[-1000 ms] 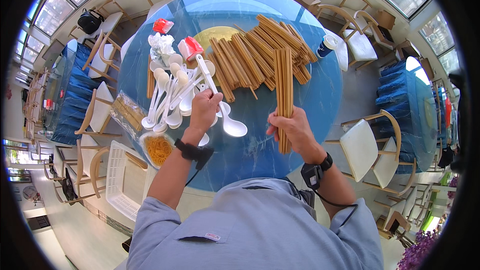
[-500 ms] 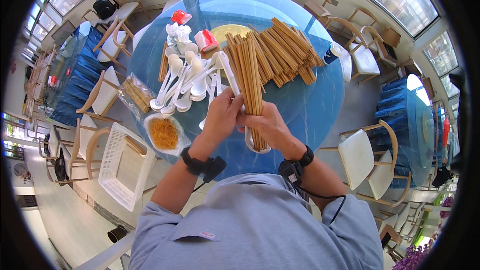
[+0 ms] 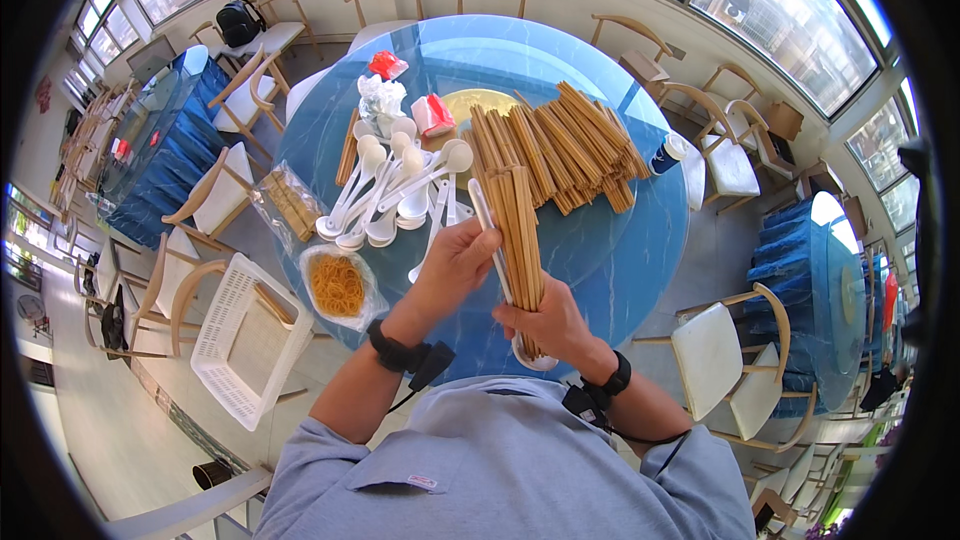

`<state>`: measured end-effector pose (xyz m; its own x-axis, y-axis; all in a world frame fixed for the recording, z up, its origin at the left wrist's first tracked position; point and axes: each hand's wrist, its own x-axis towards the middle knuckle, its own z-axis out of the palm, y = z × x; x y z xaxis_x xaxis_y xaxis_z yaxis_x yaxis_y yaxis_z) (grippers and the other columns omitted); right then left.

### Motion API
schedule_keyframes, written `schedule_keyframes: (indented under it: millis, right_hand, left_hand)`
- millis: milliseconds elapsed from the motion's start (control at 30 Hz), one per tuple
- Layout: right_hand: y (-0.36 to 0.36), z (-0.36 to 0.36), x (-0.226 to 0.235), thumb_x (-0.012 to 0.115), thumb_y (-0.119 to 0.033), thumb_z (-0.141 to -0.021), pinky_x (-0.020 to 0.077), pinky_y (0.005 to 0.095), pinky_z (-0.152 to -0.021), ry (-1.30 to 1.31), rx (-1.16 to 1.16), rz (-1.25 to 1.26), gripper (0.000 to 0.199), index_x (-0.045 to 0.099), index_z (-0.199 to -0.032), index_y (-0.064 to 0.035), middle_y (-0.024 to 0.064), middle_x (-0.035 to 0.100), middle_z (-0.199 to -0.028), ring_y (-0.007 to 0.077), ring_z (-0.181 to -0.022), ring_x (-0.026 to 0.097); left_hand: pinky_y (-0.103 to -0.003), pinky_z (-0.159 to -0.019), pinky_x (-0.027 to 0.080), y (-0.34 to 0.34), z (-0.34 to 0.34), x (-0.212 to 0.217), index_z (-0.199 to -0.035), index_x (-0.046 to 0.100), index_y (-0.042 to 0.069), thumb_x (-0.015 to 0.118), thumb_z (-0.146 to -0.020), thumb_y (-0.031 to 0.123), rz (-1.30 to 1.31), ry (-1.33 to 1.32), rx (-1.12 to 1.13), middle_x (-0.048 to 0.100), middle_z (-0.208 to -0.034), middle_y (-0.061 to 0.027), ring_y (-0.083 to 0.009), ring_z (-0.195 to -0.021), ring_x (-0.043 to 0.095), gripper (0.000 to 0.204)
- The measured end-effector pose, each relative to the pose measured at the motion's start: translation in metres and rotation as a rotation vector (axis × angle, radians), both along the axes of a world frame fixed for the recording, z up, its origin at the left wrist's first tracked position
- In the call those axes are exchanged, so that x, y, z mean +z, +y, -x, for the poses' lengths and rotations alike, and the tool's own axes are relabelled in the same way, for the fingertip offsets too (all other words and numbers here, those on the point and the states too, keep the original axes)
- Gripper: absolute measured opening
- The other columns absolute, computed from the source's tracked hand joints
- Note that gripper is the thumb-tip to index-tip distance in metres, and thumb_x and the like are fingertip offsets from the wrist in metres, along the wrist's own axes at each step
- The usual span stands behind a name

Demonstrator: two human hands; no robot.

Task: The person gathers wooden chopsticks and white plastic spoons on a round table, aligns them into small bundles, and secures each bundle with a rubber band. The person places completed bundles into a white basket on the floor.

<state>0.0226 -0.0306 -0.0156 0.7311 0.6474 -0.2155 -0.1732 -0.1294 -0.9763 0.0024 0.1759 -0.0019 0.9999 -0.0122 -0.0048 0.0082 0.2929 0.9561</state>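
My left hand pinches white spoon along chopstick bundle; my right hand wraps bundle low, likely keeping it together.

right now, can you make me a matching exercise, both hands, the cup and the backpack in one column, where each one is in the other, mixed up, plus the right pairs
Column 1
1. left hand
2. cup
3. right hand
4. backpack

Column 2
A. around the lower part of a bundle of chopsticks
B. on a chair at the far left
C. on the handle of a white spoon
D. near the right edge of the table

Right pairs: 1-C, 2-D, 3-A, 4-B
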Motion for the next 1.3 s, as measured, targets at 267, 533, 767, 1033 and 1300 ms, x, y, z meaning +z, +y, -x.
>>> schedule_keyframes:
  millis: [267, 533, 767, 1033, 1300]
  right_hand:
    - [-0.007, 0.022, -0.003, 0.077, -0.009, -0.096, 0.0589, 0.0331, -0.071, 0.083, 0.267, -0.013, 0.019, 0.066, -0.109, -0.0024, 0.0050, 0.071, -0.090, 0.0153, -0.078, 0.073]
    - [-0.005, 0.014, 0.011, 0.080, -0.008, -0.093, 0.0578, 0.0316, -0.066, 0.182, 0.127, -0.115, 0.017, 0.070, -0.105, -0.0008, 0.0037, 0.072, -0.087, 0.0138, -0.072, 0.070]
    - [0.000, 0.014, 0.000, 0.078, -0.008, -0.093, 0.0537, 0.0319, -0.054, 0.189, 0.001, 0.016, 0.013, 0.070, -0.098, 0.0017, 0.0054, 0.068, -0.071, 0.0144, -0.060, 0.066]
    - [-0.021, -0.012, 0.008, 0.078, -0.003, -0.091, 0.0514, 0.0303, -0.053, 0.327, -0.304, -0.224, 0.011, 0.067, -0.093, -0.0007, 0.0053, 0.065, -0.071, 0.0132, -0.057, 0.062]
    - [0.002, -0.002, 0.031, 0.083, -0.004, -0.092, 0.0516, 0.0240, -0.056, -0.120, -0.454, -0.150, 0.011, 0.077, -0.099, 0.0017, 0.0024, 0.073, -0.083, 0.0076, -0.062, 0.064]
  left_hand:
    - [-0.033, -0.080, 0.058, -0.005, 0.008, 0.024, -0.120, 0.068, 0.001, 0.091, -0.076, 0.009, -0.009, -0.100, -0.020, 0.079, -0.103, -0.0122, -0.0178, -0.087, 0.072, 0.051]
    - [-0.031, -0.077, 0.059, -0.032, 0.011, 0.027, -0.104, 0.068, 0.000, 0.084, -0.078, 0.005, -0.029, -0.066, 0.003, 0.074, -0.087, -0.0079, -0.0156, -0.081, 0.072, 0.031]
    - [-0.028, -0.072, 0.057, -0.024, -0.001, 0.006, -0.118, 0.071, -0.001, 0.087, -0.082, 0.012, -0.014, -0.003, -0.069, 0.076, -0.094, -0.0064, -0.0098, -0.077, 0.068, 0.042]
    - [-0.025, -0.068, 0.051, 0.002, -0.009, -0.017, -0.142, 0.061, 0.002, 0.052, -0.115, 0.035, 0.737, 0.350, 0.038, 0.073, -0.121, -0.0114, -0.0132, -0.084, 0.064, 0.043]
    - [-0.037, -0.105, 0.060, -0.039, 0.006, -0.021, -0.134, 0.065, -0.003, 0.050, -0.114, 0.005, 0.684, 0.104, 0.268, 0.071, -0.133, -0.0162, -0.0247, -0.120, 0.072, 0.026]
